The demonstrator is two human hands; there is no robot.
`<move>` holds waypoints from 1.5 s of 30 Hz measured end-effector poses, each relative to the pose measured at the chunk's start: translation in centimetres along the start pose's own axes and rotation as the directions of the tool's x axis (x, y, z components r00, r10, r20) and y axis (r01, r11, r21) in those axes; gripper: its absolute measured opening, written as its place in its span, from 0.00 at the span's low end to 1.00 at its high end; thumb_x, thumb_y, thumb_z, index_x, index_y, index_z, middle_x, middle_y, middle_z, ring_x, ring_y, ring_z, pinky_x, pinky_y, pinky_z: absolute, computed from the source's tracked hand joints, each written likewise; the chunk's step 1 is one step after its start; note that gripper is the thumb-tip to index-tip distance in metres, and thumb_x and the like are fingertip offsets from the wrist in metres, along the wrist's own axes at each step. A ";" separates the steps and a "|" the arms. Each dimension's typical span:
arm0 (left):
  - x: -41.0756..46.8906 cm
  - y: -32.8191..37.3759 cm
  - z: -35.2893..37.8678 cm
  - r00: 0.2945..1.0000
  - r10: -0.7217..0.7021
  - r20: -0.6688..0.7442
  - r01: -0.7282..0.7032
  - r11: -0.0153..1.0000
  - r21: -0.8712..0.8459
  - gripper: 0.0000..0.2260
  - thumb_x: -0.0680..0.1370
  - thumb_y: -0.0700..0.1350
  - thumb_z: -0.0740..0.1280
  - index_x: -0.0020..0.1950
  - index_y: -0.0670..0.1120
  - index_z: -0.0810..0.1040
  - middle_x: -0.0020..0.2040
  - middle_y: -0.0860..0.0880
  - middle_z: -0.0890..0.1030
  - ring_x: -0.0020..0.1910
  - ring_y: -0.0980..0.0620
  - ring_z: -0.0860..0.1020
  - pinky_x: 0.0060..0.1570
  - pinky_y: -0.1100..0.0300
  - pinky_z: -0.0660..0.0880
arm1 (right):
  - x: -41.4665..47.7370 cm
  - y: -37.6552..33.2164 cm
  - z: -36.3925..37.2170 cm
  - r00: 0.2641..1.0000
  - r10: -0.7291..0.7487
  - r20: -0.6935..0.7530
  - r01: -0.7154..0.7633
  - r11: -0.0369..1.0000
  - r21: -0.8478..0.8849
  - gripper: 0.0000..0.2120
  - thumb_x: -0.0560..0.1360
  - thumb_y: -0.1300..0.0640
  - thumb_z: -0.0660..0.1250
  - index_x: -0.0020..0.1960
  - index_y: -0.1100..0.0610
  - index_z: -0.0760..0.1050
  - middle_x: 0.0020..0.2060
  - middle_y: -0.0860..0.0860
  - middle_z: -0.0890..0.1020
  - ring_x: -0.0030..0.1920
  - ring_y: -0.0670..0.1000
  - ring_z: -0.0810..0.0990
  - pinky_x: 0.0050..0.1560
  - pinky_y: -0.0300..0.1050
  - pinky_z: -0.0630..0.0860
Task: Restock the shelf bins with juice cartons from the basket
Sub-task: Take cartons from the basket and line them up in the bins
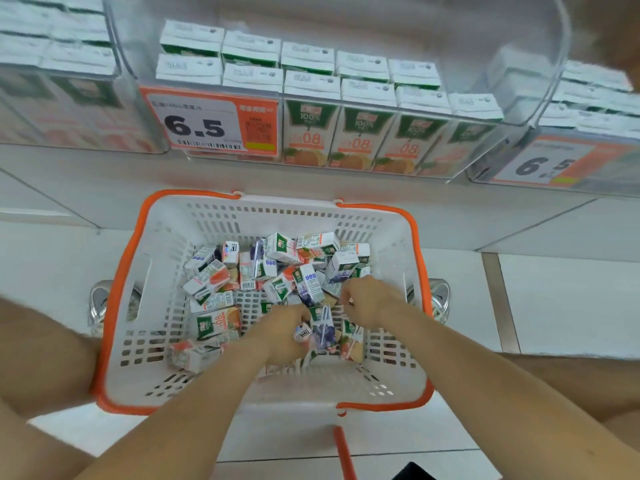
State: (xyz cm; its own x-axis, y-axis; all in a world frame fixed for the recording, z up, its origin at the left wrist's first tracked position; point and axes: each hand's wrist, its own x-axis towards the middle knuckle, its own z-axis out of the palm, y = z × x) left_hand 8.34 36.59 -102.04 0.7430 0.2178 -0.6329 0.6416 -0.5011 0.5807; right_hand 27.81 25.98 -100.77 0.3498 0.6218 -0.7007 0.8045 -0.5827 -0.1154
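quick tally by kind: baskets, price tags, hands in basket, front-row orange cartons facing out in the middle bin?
Basket: 1
Price tags: 2
Hands in basket, left hand and right hand: 2
Front-row orange cartons: 4
Total: 9

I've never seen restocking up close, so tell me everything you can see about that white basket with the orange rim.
The basket looks like white plastic with slotted walls and floor and an orange rim. It sits upright on the pale tiled floor below the shelf bins. A loose jumble of small juice cartons covers part of its floor. Both hands reach inside, the left hand and right hand among the cartons.
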 end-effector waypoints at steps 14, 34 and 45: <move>-8.3 4.2 -9.6 0.988 -0.147 0.036 0.080 0.305 -0.949 0.18 0.76 0.33 0.68 0.65 0.41 0.76 0.63 0.39 0.77 0.53 0.43 0.79 0.49 0.47 0.84 | -11.0 -3.6 -11.1 0.996 -0.071 0.061 -0.024 0.438 0.899 0.11 0.73 0.65 0.59 0.37 0.55 0.59 0.33 0.53 0.62 0.35 0.53 0.58 0.47 0.55 0.78; -16.8 17.3 -16.4 0.831 -0.007 -0.557 -0.461 0.552 -0.695 0.15 0.84 0.52 0.60 0.54 0.42 0.78 0.49 0.39 0.87 0.50 0.42 0.86 0.62 0.44 0.77 | -24.4 -4.0 -21.6 0.775 0.072 -0.628 0.560 0.382 0.735 0.10 0.79 0.63 0.66 0.59 0.56 0.76 0.43 0.57 0.80 0.29 0.48 0.78 0.31 0.39 0.73; -16.1 22.8 -20.4 0.609 0.218 -0.763 -0.619 0.732 -0.285 0.06 0.79 0.43 0.74 0.54 0.52 0.82 0.50 0.49 0.84 0.44 0.52 0.86 0.45 0.53 0.84 | -26.0 -0.4 -25.2 0.548 0.095 -0.831 0.520 0.740 0.427 0.21 0.74 0.52 0.75 0.65 0.44 0.78 0.53 0.48 0.84 0.48 0.50 0.83 0.53 0.51 0.82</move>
State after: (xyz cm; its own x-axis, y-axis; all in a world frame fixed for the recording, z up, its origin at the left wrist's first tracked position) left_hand 14.95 38.76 -68.18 0.7374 0.6625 0.1318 0.0643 -0.2631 0.9626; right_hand 30.52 23.20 -64.79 0.6670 0.7203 0.1907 0.5720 -0.3309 -0.7506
